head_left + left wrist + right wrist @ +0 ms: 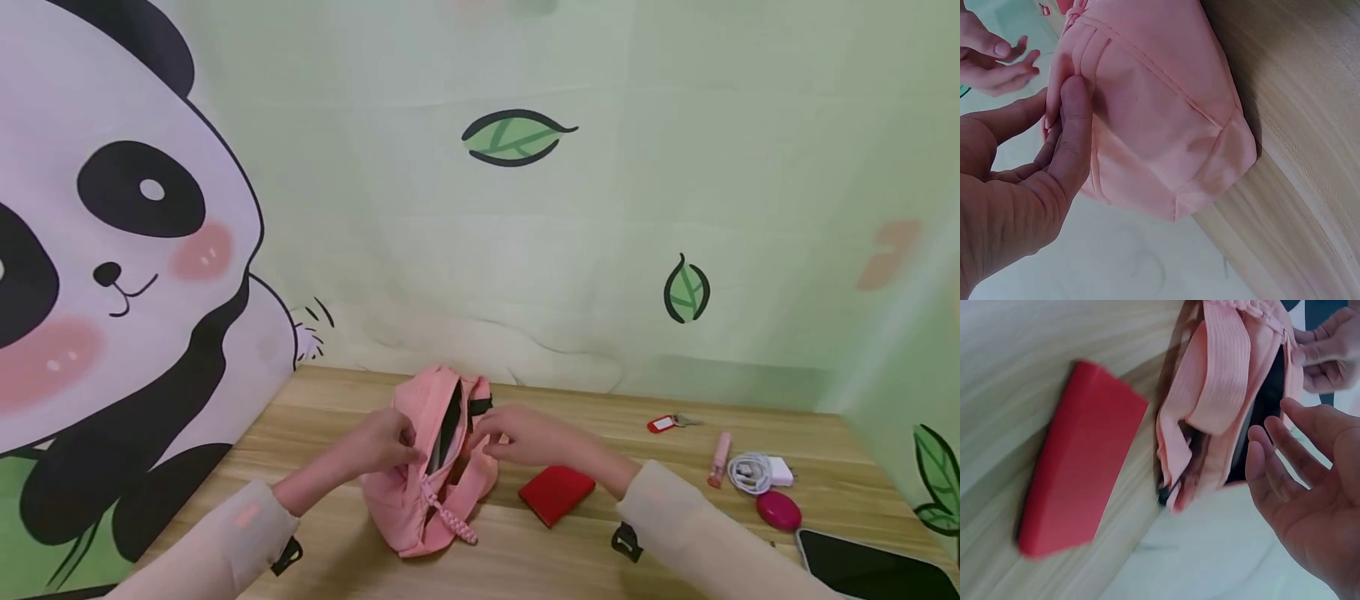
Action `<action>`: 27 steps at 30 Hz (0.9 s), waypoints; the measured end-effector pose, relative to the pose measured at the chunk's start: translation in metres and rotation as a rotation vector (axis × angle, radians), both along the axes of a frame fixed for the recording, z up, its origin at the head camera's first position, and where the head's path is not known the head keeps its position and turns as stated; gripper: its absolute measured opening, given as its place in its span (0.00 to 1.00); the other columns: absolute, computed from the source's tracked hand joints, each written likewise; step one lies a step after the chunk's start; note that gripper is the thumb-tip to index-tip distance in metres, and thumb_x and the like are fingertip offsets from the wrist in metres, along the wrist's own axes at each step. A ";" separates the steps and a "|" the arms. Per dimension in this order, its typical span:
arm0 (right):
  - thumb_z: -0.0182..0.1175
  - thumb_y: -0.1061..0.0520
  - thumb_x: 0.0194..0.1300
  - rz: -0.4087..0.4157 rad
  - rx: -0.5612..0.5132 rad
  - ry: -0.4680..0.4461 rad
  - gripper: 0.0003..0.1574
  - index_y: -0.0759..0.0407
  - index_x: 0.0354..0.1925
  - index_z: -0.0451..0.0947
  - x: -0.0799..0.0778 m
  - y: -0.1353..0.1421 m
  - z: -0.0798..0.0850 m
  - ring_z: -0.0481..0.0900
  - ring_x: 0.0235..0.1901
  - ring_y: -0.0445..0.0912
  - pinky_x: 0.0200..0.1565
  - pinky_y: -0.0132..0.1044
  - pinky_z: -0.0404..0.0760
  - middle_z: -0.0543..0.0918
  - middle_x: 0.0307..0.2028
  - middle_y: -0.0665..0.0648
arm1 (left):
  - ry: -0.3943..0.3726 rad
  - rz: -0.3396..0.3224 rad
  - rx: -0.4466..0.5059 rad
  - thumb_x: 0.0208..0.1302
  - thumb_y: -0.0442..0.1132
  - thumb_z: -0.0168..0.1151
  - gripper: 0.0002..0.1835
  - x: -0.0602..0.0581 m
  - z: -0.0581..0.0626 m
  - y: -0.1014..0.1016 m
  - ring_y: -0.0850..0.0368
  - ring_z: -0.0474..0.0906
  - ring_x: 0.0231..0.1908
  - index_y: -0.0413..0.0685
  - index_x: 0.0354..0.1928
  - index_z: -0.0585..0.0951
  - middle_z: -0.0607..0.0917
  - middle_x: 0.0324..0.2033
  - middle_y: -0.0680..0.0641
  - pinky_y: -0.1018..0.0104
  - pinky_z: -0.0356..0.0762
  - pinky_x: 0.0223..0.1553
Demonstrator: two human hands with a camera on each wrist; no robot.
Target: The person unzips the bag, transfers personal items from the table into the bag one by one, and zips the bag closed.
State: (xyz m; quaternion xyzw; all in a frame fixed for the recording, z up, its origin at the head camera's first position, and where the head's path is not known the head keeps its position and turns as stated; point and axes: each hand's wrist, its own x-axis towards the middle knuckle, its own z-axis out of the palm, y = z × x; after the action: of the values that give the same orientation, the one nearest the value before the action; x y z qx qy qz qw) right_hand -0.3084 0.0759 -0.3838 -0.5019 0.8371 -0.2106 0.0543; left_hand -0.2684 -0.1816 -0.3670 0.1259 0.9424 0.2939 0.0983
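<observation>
A pink fabric bag (392,512) stands on the wooden table, its zipped top gaping to a dark inside. With thumb and fingers, my left hand (384,442) pinches the edge of the opening; the left wrist view shows the thumb (1076,103) flat against the pink cloth. My right hand (1310,462) hovers beside the opening, fingers loosely bent and holding nothing. From the zip hangs a braided pink cord (455,525). A wide pink strap (1225,365) loops along the bag's right side. Right of the bag lies a red wallet-like folded case (557,493).
Farther right on the table (525,567) lie a red key tag (662,424) with a key, a pink tube (719,460), a coiled white cable (750,473) with a charger (782,472), a magenta oval case (778,510) and a phone (873,567). A printed backdrop (420,250) rises behind.
</observation>
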 end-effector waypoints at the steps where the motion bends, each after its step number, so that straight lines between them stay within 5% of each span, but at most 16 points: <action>1: 0.59 0.66 0.71 -0.024 0.011 -0.001 0.13 0.61 0.50 0.85 0.002 0.005 0.001 0.82 0.44 0.45 0.48 0.38 0.83 0.86 0.47 0.57 | 0.000 -0.002 -0.004 0.61 0.33 0.73 0.11 0.000 0.000 0.000 0.59 0.77 0.23 0.41 0.26 0.79 0.79 0.21 0.49 0.68 0.78 0.24; 12: 0.65 0.66 0.66 -0.162 0.090 0.050 0.13 0.57 0.47 0.87 0.015 0.081 0.003 0.80 0.40 0.42 0.42 0.32 0.82 0.85 0.42 0.54 | 0.003 0.037 -0.071 0.66 0.40 0.70 0.12 -0.006 -0.003 0.005 0.59 0.72 0.22 0.42 0.29 0.79 0.77 0.21 0.49 0.69 0.69 0.22; 20: 0.65 0.67 0.65 -0.181 0.036 0.171 0.12 0.55 0.44 0.86 0.033 0.153 -0.003 0.84 0.39 0.43 0.40 0.34 0.83 0.86 0.41 0.50 | 0.159 0.091 -0.137 0.70 0.47 0.65 0.18 -0.033 -0.008 0.015 0.58 0.66 0.20 0.43 0.26 0.76 0.71 0.19 0.51 0.68 0.63 0.22; 27: 0.62 0.65 0.69 -0.305 0.027 -0.003 0.10 0.57 0.46 0.85 0.052 0.218 -0.018 0.81 0.38 0.37 0.39 0.41 0.82 0.87 0.42 0.51 | 0.153 0.047 -0.095 0.67 0.42 0.67 0.21 -0.050 -0.014 0.015 0.60 0.59 0.18 0.47 0.20 0.69 0.63 0.16 0.54 0.69 0.57 0.21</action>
State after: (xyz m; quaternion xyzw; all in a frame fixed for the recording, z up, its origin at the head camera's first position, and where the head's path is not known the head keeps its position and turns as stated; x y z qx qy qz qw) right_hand -0.2562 0.2942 -0.4014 -0.3677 0.9064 -0.2057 0.0295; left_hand -0.3188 -0.1667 -0.3810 0.1211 0.9628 0.2404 0.0252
